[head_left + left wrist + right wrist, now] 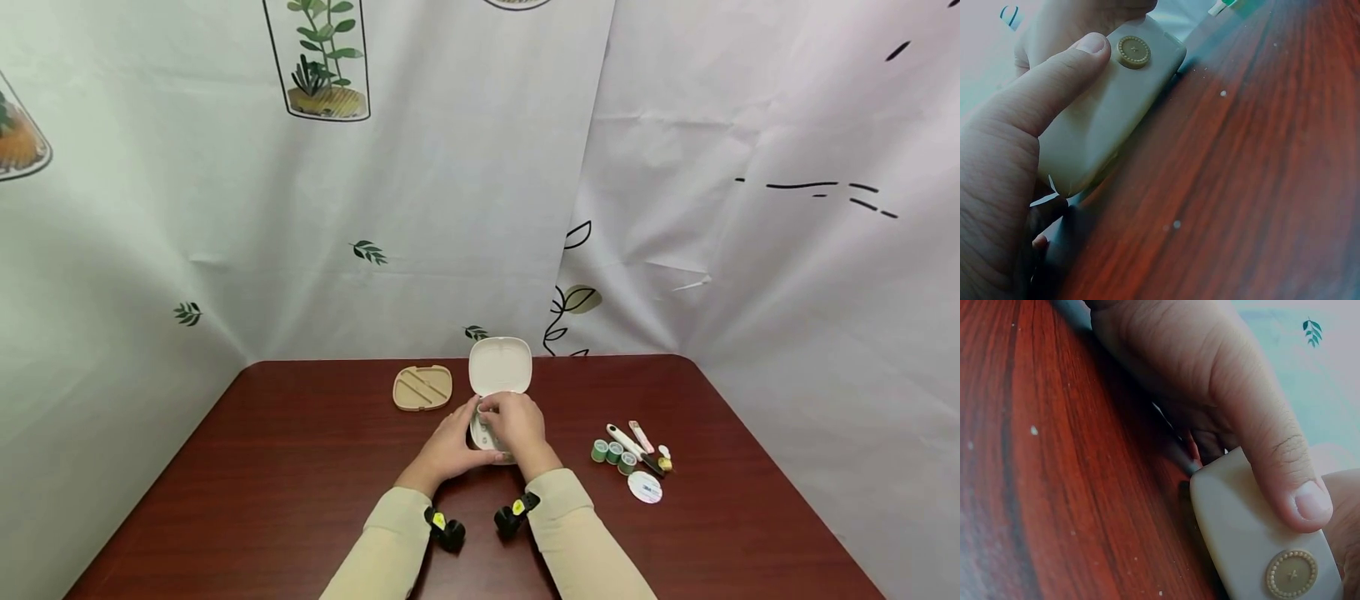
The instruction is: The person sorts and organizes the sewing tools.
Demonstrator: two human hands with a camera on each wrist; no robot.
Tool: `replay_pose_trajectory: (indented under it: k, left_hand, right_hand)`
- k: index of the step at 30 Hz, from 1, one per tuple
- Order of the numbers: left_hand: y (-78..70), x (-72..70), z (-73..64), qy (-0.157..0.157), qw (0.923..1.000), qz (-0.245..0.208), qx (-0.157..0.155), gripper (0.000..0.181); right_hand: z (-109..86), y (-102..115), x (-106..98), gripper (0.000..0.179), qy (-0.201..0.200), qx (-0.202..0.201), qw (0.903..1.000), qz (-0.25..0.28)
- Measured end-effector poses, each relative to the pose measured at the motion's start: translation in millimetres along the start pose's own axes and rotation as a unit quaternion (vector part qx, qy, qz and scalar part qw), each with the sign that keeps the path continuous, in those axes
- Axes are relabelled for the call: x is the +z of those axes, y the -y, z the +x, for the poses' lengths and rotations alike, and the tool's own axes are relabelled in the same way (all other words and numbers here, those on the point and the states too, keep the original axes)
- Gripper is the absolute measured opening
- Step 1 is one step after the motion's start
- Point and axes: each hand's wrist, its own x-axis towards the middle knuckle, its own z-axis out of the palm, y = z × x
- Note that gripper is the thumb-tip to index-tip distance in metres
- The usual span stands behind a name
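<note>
White plastic hinged case (500, 367) already open on the table (315, 467), left hand (450, 448) gripping its left side, right hand (519, 423) apparently pinching a small pale-green piece (482, 409) inside, tan plastic insert (422, 388) left of it, three green cylindrical spools (614, 453) rightward, still outside.

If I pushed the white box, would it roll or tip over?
The white box would probably slide rather than roll, because its front looks long and flat. It's likely stiff: the wall shows no dent under the left hand. A hard push might make it wobble, since its open lid stands up behind.
</note>
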Motion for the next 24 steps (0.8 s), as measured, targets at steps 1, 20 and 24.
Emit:
replay_pose_trajectory:
  k: [1, 20, 24]
  left_hand:
    - [0.1, -0.3, -0.2, 0.000, 1.0000, -0.001, 0.002, 0.112]
    - [-1.4, -1.9, -0.4, 0.002, 1.0000, -0.002, 0.001, 0.117]
    - [-1.0, -2.0, -0.1, 0.006, 1.0000, 0.002, 0.002, 0.117]
  right_hand:
    - [0.2, 0, 0, 0.007, 0.002, 0.001, 1.0000, -0.001]
    - [-1.5, 11, 6, 0.009, -0.001, 0.022, 0.9962, -0.084]
    - [-1.6, 10, 6, 0.006, 0.002, 0.031, 0.9963, -0.080]
